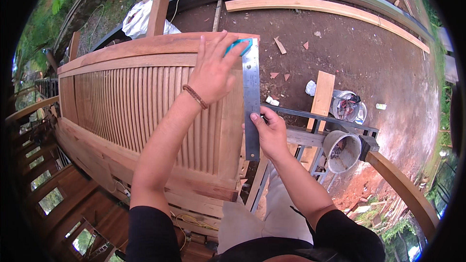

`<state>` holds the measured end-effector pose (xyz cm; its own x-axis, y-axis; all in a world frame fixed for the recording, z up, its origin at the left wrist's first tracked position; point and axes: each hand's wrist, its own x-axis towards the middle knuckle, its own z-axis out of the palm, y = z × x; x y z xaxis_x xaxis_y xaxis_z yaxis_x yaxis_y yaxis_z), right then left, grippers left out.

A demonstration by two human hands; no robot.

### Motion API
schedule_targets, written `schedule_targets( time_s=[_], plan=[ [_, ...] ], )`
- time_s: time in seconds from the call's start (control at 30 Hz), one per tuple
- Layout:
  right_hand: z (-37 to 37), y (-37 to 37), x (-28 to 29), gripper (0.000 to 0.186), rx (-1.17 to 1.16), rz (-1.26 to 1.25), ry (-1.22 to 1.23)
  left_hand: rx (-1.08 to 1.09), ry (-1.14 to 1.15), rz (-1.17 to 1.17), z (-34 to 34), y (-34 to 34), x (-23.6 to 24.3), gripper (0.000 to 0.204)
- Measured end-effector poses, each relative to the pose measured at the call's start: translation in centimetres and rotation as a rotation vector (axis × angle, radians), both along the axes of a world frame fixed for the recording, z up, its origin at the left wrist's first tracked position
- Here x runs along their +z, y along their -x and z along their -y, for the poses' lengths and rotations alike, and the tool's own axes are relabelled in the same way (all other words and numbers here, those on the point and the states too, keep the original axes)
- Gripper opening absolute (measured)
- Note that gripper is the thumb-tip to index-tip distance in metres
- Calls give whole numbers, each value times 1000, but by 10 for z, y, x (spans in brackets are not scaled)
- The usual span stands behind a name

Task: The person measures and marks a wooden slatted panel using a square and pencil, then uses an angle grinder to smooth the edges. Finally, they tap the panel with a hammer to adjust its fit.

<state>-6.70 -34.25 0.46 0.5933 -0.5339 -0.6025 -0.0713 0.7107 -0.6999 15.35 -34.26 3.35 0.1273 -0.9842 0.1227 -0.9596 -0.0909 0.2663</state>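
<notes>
Head cam: square lies along R end of panel, long axis running near-to-far, just L of R hand, which is closest to its near end, thumb + fingers pinching it. L hand spread, fingertips at teal handle; can't tell if gripping.

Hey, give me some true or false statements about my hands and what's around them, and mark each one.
1. The right hand holds the blade of a try square. True.
2. The try square's handle is red. False: the handle is teal.
3. The try square is at the right end of a louvered wooden panel. True.
4. A braided bracelet is on the right wrist. False: it is on the wrist of the left hand.
5. No bucket is in view. False: a grey bucket is to the right of the panel.
</notes>
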Motion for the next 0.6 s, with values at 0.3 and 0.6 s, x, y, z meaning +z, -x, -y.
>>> schedule_targets(
  time_s=[0.3,0.6],
  plan=[
    [20,-62,-37,34,-87,-253,692,228,-176,-162,95,-71,-56,51],
    [-2,-66,-84,52,-74,-344,855,186,24,-171,102,-66,-96,42]
  ],
)
